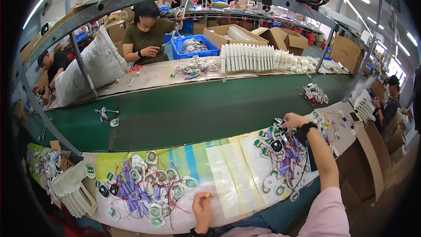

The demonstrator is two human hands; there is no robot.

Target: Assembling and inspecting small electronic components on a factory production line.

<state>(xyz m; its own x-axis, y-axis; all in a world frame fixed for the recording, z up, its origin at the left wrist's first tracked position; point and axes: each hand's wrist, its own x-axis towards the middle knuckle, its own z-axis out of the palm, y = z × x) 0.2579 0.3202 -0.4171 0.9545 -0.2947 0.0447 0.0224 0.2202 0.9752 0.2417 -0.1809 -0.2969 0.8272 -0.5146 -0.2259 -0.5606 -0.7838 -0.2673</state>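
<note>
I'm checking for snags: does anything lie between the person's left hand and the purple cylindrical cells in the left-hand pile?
Yes: wired round white parts lie just right of the purple cylindrical cells, between them and the left hand.

1. The conveyor belt (197, 109) runs between the near bench (232, 162) and the far bench (164, 75).
2. On the near bench: battery pile (136, 188) left, parts pile (285, 156) right – left hand (202, 208) between, right hand (294, 120) at the parts pile's far side.
3. Left of the battery pile: stacked frames (72, 191).
4. Far bench, left to right: sack (90, 68), loose parts (196, 66), racks (247, 57) – bin (195, 55) behind the loose parts.
</note>
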